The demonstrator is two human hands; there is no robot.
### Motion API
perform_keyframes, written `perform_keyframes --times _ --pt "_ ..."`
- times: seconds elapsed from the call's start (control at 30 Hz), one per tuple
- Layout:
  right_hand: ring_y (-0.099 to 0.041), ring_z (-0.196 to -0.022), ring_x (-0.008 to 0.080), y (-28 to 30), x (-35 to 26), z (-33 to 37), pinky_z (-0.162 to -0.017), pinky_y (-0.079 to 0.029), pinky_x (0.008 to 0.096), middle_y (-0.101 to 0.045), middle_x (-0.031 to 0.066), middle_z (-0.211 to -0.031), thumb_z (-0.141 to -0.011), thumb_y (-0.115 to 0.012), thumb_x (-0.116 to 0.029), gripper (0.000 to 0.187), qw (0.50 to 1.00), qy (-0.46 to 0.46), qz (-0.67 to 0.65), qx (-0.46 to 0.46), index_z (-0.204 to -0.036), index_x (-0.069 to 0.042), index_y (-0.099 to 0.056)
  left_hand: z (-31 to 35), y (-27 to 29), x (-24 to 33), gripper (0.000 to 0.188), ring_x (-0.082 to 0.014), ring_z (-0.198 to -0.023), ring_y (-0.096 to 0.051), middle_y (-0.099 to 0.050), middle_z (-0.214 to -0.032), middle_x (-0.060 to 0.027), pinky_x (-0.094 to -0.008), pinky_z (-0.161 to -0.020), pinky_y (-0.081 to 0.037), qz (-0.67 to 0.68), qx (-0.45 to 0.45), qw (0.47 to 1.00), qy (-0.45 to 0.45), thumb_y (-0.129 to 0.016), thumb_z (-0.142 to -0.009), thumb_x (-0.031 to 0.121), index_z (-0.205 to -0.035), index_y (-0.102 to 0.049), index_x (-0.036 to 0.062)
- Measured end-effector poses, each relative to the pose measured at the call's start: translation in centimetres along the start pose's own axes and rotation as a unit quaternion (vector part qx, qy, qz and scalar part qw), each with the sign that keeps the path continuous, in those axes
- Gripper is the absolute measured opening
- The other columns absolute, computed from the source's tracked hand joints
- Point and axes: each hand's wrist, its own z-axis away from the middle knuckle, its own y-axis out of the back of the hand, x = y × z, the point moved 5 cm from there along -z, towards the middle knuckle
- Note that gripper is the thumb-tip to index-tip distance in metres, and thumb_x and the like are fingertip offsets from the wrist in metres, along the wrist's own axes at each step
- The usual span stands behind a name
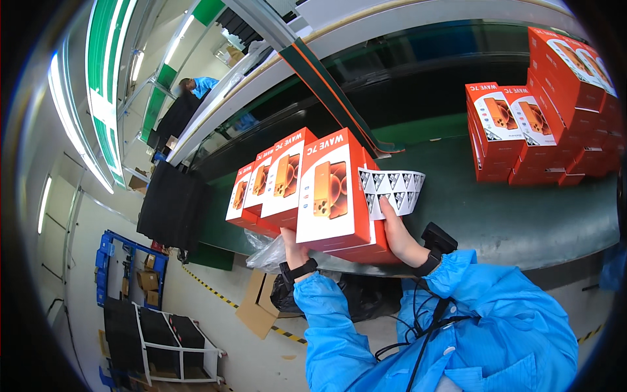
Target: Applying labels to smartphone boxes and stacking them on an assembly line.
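Note:
A red and white phone box with a picture of an orange phone stands in front of me, on top of another red box. My left hand is closed against the near left side of this box; its fingers are largely hidden by the box edge. On the right side, my right hand pinches a sheet of labels, white with black triangle marks, its thumb lying on the sheet. That sheet rests along the box's right side and curls outward. Several similar phone boxes stand close by on the left.
A larger stack of red phone boxes is on the green work surface at the right. A dark green post rises behind the boxes. Below the near edge are clear plastic, a cardboard box and a black bag.

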Motion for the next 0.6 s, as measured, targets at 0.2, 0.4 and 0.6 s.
perform_keyframes --times 0.2,0.4,0.6 --pt "-0.053 -0.112 0.0191 0.0 -3.5 1.6 -0.096 -0.042 0.0323 -0.048 0.0136 -0.128 -0.097 -0.035 -0.039 0.052 0.994 -0.009 -0.102 -0.030 -0.133 -0.002 -0.032 2.4 -4.5 1.8 0.054 -0.0272 -0.103 -0.058 -0.054 -0.122 -0.0139 -0.0370 -0.082 -0.051 0.055 -0.053 0.997 0.023 -0.032 -0.094 0.044 -0.126 -0.043 0.0025" --pt "-0.054 -0.111 0.0169 3.3 -11.6 9.6 -0.093 -0.046 0.0300 -0.051 0.0118 -0.125 -0.098 -0.032 -0.034 0.048 0.997 0.006 -0.073 0.004 -0.134 -0.002 -0.033 9.6 -11.3 -0.9 0.062 -0.0269 -0.107 -0.055 -0.051 -0.123 -0.0123 -0.0387 -0.087 -0.047 0.083 -0.235 0.968 0.030 -0.033 -0.092 0.053 -0.129 -0.037 0.0043" --pt "-0.047 -0.120 0.0236 12.9 -11.7 15.9 -0.100 -0.040 0.0357 -0.044 0.0143 -0.132 -0.098 -0.031 -0.033 0.049 0.993 0.028 -0.096 0.059 -0.136 -0.003 -0.032 17.3 -14.9 -8.0 0.058 -0.0231 -0.122 -0.041 -0.040 -0.135 -0.0088 -0.0370 -0.102 -0.035 0.095 -0.155 0.974 0.133 -0.039 -0.094 0.043 -0.136 -0.029 0.0043"
